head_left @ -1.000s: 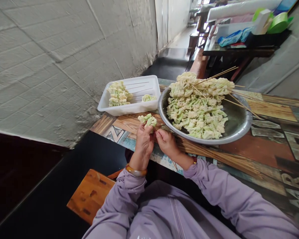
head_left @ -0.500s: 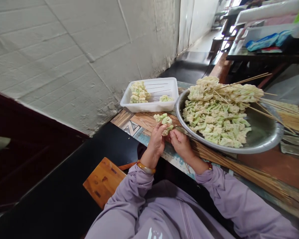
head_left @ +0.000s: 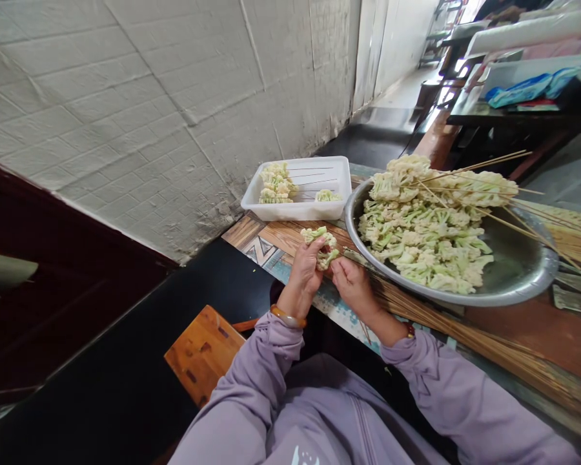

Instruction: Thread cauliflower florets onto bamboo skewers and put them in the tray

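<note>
Pale green-white cauliflower florets (head_left: pixel 326 257) are pinched in my left hand (head_left: pixel 305 274), just above the table's near edge. My right hand (head_left: pixel 352 284) is closed beside it, fingertips against the lower side of the florets. Thin stick ends (head_left: pixel 365 332) poke out below my right wrist, in line with a bamboo skewer in that hand; most of its length is hidden by the fingers. A large metal basin (head_left: pixel 513 284) heaped with loose cauliflower (head_left: pixel 426 239) stands to the right of my hands. Skewered cauliflower (head_left: pixel 277 183) lies in a white plastic tray (head_left: pixel 295 211) beyond them.
A bundle of bamboo skewers (head_left: pixel 445 329) lies along the table's near side. More skewered cauliflower (head_left: pixel 484 187) rests across the basin, sticks pointing right. A wooden stool (head_left: pixel 203 354) is at lower left, and a textured wall (head_left: pixel 174 97) runs behind the tray.
The view has shifted slightly, so everything sits a little to the right and lower. My hands keep nearly the same hold, with the florets turned slightly between them.
</note>
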